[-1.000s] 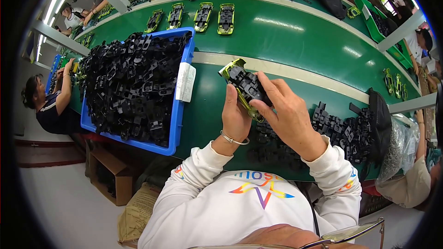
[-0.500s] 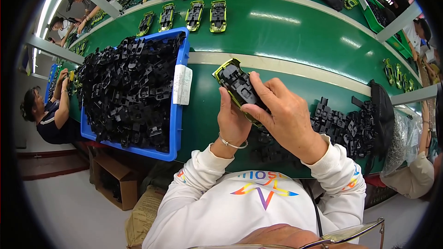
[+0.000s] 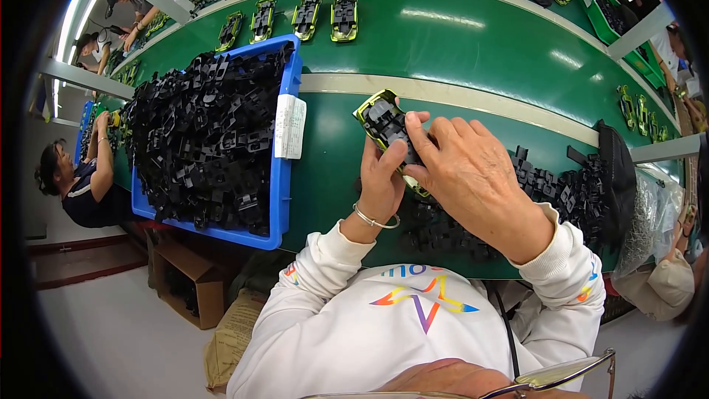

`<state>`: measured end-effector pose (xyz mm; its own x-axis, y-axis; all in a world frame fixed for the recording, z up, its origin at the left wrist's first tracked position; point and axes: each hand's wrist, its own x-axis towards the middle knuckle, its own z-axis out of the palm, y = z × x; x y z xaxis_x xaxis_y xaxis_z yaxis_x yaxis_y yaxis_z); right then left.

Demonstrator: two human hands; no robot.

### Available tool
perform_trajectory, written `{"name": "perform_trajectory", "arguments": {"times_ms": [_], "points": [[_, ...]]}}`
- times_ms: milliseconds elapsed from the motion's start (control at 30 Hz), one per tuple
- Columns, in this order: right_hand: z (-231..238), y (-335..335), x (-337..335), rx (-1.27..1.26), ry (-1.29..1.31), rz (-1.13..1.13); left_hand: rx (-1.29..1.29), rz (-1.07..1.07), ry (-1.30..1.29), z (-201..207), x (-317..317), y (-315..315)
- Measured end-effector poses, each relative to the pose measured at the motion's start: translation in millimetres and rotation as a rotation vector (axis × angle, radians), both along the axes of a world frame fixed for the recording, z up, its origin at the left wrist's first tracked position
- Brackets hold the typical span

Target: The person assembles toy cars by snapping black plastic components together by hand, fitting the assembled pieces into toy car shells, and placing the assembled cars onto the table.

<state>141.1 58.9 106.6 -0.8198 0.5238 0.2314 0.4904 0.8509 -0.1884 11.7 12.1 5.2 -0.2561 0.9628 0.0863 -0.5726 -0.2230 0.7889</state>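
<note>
A toy car body [image 3: 384,118], a yellow-green shell with a black plastic interior part seated in it, is tilted between my hands above the green bench. My left hand [image 3: 380,177] grips it from the lower left, thumb lying on the black part. My right hand [image 3: 473,170] closes on its right side, with thumb and fingers pressed against the black part; the palm hides the car's lower right end. Beneath my hands lie loose black interior parts [image 3: 450,240], and more of them [image 3: 546,177] are heaped to the right.
At left stands a blue bin [image 3: 279,207] heaped with black parts. Several similar car bodies [image 3: 344,16] stand in a row on the far green strip. A black bag [image 3: 614,177] bounds the right-hand heap. Co-workers sit at both sides, one person [image 3: 85,177] at far left.
The car body has shifted slightly right and up in my hands. My left thumb has moved onto the black part, and my right hand has turned, its fingers more bunched.
</note>
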Motion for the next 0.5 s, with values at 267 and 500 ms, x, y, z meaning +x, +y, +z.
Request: {"name": "perform_trajectory", "arguments": {"times_ms": [267, 500], "points": [[-1.0, -9.2, -5.4, 0.142, -0.216, -0.089, -0.007, -0.04, -0.215, 3.0, 3.2, 4.9], [-4.9, 4.4, -3.1, 0.099, -0.1, -0.066, -0.138, -0.018, -0.204, -2.1, -2.8, 4.5]]}}
